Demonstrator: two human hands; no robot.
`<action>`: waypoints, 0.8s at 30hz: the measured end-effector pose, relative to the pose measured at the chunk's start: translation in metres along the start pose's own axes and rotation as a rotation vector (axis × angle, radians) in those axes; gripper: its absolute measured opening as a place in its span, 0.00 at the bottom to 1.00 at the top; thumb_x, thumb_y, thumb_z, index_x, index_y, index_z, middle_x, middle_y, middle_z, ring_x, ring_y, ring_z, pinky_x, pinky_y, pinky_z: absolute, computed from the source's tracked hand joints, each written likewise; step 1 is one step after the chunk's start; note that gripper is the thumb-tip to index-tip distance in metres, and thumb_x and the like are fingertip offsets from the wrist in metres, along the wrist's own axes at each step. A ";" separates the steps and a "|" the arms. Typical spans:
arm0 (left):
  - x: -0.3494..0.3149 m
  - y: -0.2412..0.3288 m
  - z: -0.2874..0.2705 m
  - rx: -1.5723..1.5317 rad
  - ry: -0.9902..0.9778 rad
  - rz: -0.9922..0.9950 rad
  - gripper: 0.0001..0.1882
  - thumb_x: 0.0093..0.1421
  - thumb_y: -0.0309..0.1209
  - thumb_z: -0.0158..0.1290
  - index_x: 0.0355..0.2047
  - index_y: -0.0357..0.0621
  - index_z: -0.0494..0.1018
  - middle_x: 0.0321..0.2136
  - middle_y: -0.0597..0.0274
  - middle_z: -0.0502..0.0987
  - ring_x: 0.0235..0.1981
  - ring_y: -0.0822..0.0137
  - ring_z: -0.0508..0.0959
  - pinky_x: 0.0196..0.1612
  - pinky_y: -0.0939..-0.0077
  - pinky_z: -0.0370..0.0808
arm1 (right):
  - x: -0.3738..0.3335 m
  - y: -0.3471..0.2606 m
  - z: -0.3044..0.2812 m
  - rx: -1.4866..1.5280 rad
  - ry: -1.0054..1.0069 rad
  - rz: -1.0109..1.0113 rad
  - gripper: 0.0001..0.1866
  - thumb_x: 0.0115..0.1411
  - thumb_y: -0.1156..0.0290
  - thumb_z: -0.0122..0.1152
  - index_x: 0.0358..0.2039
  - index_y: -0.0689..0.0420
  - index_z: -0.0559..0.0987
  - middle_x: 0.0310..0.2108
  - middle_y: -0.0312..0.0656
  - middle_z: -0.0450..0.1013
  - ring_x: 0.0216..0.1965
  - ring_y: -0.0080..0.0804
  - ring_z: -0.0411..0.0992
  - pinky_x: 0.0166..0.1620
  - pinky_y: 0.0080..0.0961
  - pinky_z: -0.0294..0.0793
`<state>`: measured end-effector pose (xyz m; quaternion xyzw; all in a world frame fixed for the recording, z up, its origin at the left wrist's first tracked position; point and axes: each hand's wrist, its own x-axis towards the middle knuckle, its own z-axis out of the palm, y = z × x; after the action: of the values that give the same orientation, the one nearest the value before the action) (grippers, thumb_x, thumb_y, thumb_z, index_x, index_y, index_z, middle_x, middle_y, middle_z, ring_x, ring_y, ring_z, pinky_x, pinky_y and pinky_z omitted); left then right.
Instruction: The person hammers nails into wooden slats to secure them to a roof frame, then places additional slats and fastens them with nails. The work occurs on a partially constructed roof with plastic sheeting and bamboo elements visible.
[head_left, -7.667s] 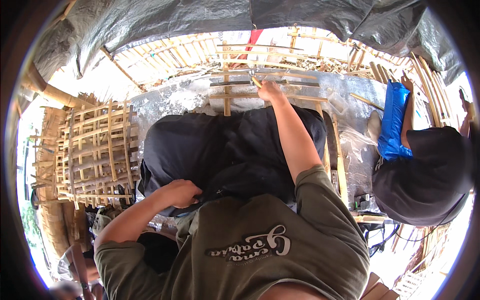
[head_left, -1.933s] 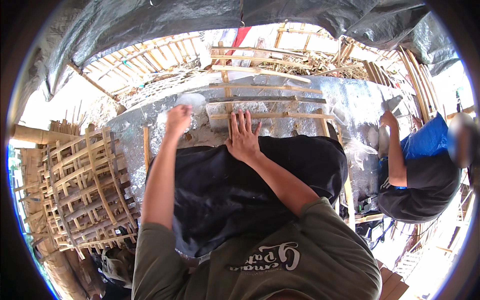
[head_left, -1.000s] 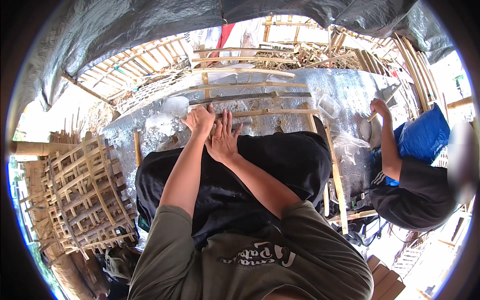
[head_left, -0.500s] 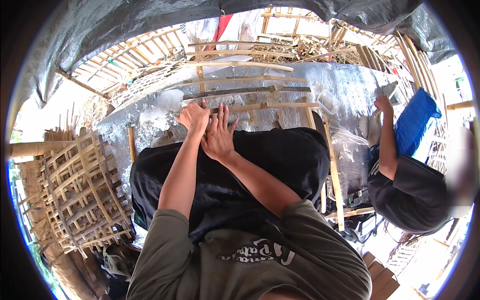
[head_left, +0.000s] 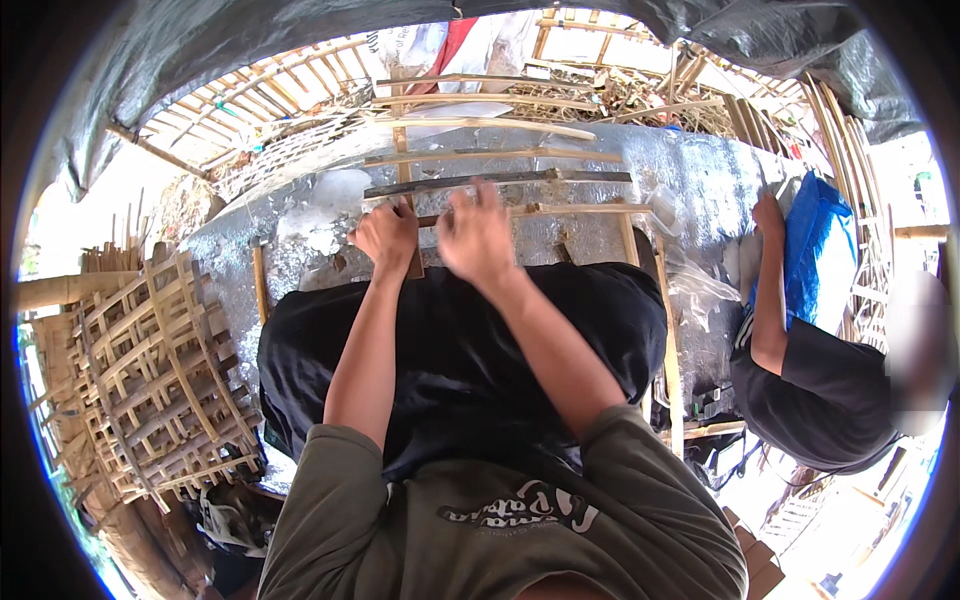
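Note:
Thin bamboo slats lie crosswise in front of me over two lengthwise bamboo strips, like a ladder. My left hand [head_left: 385, 238] is closed around the left end of the nearest bamboo slat [head_left: 580, 209], where it meets the left lengthwise strip [head_left: 403, 147]. Just right of it, my right hand [head_left: 478, 238] is over the same slat. Motion smears its fingers, so whether they hold anything cannot be made out. A darker slat [head_left: 590, 177] runs just beyond both hands. The right lengthwise strip [head_left: 629, 240] passes under the slats' other ends.
Silvery sheeting [head_left: 690, 155] lies under the slats. A woven bamboo panel [head_left: 165, 370] leans at the left. On the right sits another person [head_left: 820, 390] with a hand at a blue bag [head_left: 820, 245]. Dry scraps [head_left: 650, 105] are heaped at the back; dark tarpaulin [head_left: 300, 45] hangs overhead.
My right hand, stretched flat beside the left before, has lifted and shifted right, its fingers now bent and blurred. My left hand stays put. The other person's blue bag has become more upright.

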<state>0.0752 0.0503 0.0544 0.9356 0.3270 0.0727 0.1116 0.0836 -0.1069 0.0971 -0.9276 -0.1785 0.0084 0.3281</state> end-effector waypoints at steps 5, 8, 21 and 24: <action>-0.002 0.004 -0.004 -0.035 -0.046 -0.014 0.21 0.63 0.48 0.53 0.29 0.45 0.85 0.28 0.46 0.84 0.36 0.45 0.83 0.50 0.46 0.67 | 0.088 0.050 -0.021 -0.538 -0.301 -0.100 0.29 0.56 0.64 0.59 0.58 0.60 0.72 0.53 0.52 0.74 0.57 0.46 0.73 0.57 0.47 0.78; -0.003 0.000 -0.005 -0.039 -0.051 -0.015 0.21 0.64 0.48 0.52 0.27 0.45 0.84 0.27 0.47 0.84 0.35 0.46 0.83 0.49 0.48 0.68 | 0.118 0.052 -0.033 -0.605 -0.655 -0.024 0.30 0.55 0.60 0.60 0.58 0.58 0.75 0.53 0.49 0.77 0.55 0.44 0.76 0.59 0.44 0.77; -0.004 0.002 -0.004 -0.081 0.023 0.001 0.18 0.63 0.43 0.52 0.25 0.45 0.83 0.24 0.48 0.83 0.32 0.47 0.83 0.47 0.48 0.67 | 0.122 0.122 -0.027 -0.680 -0.588 -0.124 0.22 0.58 0.57 0.64 0.49 0.58 0.82 0.47 0.54 0.80 0.51 0.49 0.79 0.56 0.44 0.79; -0.005 -0.001 -0.003 -0.106 0.065 0.002 0.17 0.62 0.43 0.53 0.25 0.45 0.83 0.23 0.49 0.82 0.31 0.47 0.83 0.47 0.48 0.67 | 0.121 0.121 -0.027 -0.566 -0.539 -0.076 0.22 0.59 0.54 0.65 0.48 0.55 0.83 0.46 0.54 0.80 0.50 0.49 0.79 0.56 0.44 0.79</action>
<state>0.0700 0.0483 0.0572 0.9259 0.3251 0.1205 0.1500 0.2400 -0.1699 0.0570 -0.9387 -0.2879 0.1898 0.0009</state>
